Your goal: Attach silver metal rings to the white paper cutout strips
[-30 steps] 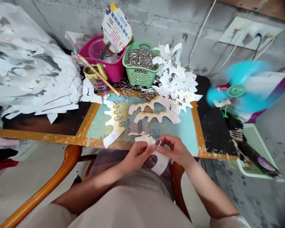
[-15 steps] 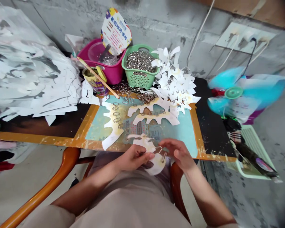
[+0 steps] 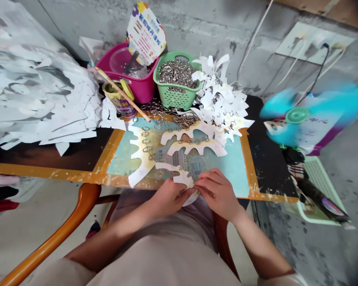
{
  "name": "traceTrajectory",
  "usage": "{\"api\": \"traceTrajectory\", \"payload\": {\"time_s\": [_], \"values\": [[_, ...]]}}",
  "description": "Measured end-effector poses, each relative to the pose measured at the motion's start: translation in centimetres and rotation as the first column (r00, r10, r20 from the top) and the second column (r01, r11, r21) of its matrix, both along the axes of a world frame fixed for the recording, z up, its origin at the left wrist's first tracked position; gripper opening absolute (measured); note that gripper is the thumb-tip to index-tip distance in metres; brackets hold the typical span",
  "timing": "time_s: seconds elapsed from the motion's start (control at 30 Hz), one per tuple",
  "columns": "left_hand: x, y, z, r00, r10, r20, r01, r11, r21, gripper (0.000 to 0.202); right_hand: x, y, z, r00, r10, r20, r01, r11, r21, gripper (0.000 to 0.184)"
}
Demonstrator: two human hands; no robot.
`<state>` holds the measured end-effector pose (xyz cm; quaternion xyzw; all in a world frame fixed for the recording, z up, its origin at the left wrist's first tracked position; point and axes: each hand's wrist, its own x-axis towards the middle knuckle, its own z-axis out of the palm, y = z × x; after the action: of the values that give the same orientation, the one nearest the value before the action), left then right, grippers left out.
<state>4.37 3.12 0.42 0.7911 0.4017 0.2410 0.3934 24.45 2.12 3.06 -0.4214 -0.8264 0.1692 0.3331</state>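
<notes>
Just over the table's front edge, my left hand [image 3: 170,197] grips a white cut-out piece [image 3: 183,178] with curved notches, thumb on top. My right hand [image 3: 218,194] is closed in a pinch at the piece's right edge, fingertips close to the left thumb. The small spot between the fingertips is hidden, so any metal ring there cannot be made out. Beyond the hands, similar white cut-outs [image 3: 198,149] with metal rings and yellowish smears lie on the blue mat [image 3: 235,171]. Another ringed cut-out [image 3: 141,172] lies at the left.
Loose metal rings [image 3: 185,120] lie before a green basket [image 3: 179,97] full of rings. A pink basket [image 3: 143,89] and a yellow tin [image 3: 123,105] with a stick [image 3: 128,99] across it stand left. White cut-outs are heaped [image 3: 68,115] at far left. A blue fan [image 3: 298,115] spins at right.
My right hand has moved left and closed from loosely spread fingers to a pinch at the piece's edge. The metal rings seen there before are now covered. The cut-out has shifted slightly.
</notes>
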Motion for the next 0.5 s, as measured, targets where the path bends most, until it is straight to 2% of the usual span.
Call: {"api": "traceTrajectory", "payload": {"time_s": [0.07,0.13,0.23,0.37,0.43,0.5], "values": [[-0.1,0.1,0.0,0.999,-0.003,-0.034,0.001,0.999,-0.04,0.044,0.0,0.0,-0.3,1.0,0.024,-0.01,-0.023,0.999,0.032,0.015],[-0.1,0.2,0.3,0.999,-0.017,-0.052,0.013,0.998,-0.064,0.044,0.0,0.0,-0.5,0.997,0.042,-0.066,-0.041,0.999,0.004,0.015],[-0.2,0.4,0.7,0.998,-0.057,-0.032,0.052,0.991,-0.126,0.044,-0.2,-0.3,-0.8,0.975,-0.011,-0.22,-0.034,0.979,-0.201,0.01],[-0.5,1.0,0.6,0.991,-0.117,0.058,0.127,0.968,-0.218,0.044,-0.8,-0.6,-1.3,0.865,-0.227,-0.448,-0.048,0.851,-0.524,0.008],[-0.7,1.3,0.4,0.986,-0.144,0.085,0.16,0.959,-0.234,0.043,-1.1,-0.6,-1.4,0.814,-0.314,-0.489,-0.086,0.767,-0.636,0.01],[-1.0,1.5,0.3,0.981,-0.174,0.08,0.188,0.956,-0.226,0.042,-1.3,-0.6,-1.3,0.805,-0.35,-0.479,-0.12,0.694,-0.71,0.01]]}}
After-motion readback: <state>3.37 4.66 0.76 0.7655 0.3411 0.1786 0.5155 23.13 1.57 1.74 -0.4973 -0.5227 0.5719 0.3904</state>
